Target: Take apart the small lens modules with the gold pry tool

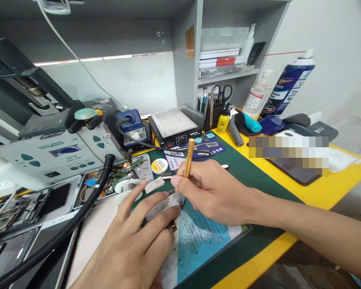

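Here, at the far left, a thick black ribbed hose curves across opened devices, and a grey plastic soldering station with teal buttons sits behind it. A bare circuit board lies in an open phone shell beside a round spool of solder wire. The left hand lies flat, fingers spread and only lightly curled, pressing down on a small silvery, mottled part that rests on a glossy blue-and-white printed sheet over the dark green mat. Just right of it, the right hand has its fingers closed in a pen grip around a smooth brass-coloured cylindrical tool. The tool's long axis stands nearly upright, leaning slightly to the right at the top, and its lower end points down at the silvery part; the tip itself is hidden by the fingers. Behind sits a black hot plate with a pale flat top, and farther right a blue spray can tilts against the wall above the yellow table edge.
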A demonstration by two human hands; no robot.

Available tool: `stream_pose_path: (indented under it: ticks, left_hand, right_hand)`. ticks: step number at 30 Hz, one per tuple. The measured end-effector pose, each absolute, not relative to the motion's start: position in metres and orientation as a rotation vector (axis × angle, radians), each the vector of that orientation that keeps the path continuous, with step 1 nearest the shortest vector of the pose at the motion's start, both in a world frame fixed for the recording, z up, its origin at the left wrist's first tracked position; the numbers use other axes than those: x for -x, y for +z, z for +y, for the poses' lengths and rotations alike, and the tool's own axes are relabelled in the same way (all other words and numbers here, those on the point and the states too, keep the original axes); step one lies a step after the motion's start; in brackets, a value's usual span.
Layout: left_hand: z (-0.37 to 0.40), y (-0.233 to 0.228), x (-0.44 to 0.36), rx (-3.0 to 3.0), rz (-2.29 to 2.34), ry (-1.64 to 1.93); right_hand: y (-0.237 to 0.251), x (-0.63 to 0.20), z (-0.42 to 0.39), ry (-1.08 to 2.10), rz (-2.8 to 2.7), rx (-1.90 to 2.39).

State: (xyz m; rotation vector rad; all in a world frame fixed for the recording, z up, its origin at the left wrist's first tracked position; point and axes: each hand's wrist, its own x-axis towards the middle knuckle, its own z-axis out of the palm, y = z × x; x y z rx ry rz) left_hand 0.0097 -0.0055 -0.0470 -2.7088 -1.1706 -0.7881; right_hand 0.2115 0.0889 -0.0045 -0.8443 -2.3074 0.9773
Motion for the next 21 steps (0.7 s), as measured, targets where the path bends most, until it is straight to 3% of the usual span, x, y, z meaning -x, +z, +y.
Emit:
stream_pose_path:
  ticks: [21]
  left_hand:
    - [-0.006,-0.0476,-0.0104,2.719,-1.191,-0.744]
  right_hand:
    - [-0.0038,-0.2109,0.0883,0.974,-2.299,0.813]
